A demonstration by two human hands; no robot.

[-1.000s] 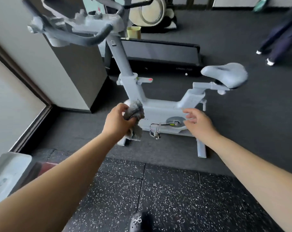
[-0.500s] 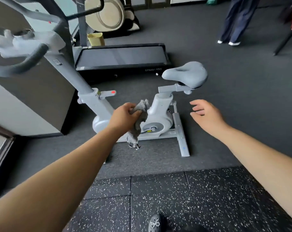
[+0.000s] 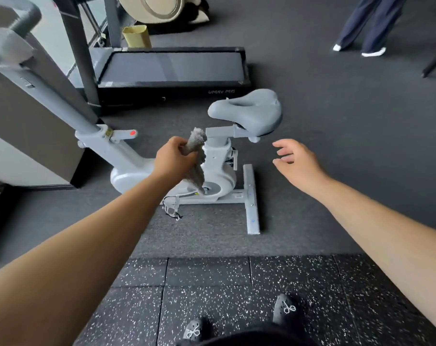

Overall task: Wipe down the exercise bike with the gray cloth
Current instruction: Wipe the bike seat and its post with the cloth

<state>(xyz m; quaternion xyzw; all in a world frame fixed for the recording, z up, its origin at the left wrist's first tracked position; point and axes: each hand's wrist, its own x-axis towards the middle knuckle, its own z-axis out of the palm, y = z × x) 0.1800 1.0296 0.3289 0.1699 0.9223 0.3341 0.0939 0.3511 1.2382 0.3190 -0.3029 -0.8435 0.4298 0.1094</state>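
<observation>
Since 0.5 s ago: view has shifted, so the exercise bike (image 3: 219, 171) sits nearer frame centre; the right hand (image 3: 298, 163) stays off the bike, and both shoes now show at bottom. Left hand (image 3: 175, 161), centre frame, fingers curled round the gray cloth (image 3: 195, 158): fuzzy, nubbly fabric, bunched into a rope shape, one tuft sticking up above the fist, the longer end hanging down in front of the bike's smooth white plastic housing; contact with the housing cannot be told. Right hand, right of centre, fingers loosely spread, holding nothing, apart from the seat post. Saddle (image 3: 246, 111): matte gray, padded, central groove. Orange-red mark on the adjustment lever (image 3: 123, 134). Treadmill (image 3: 172, 68), upper centre: black belt, side rail lettered "UMAY M5" or similar; partly blurred. Floor: dark carpet, then speckled black rubber tiles (image 3: 212, 295) at bottom.
</observation>
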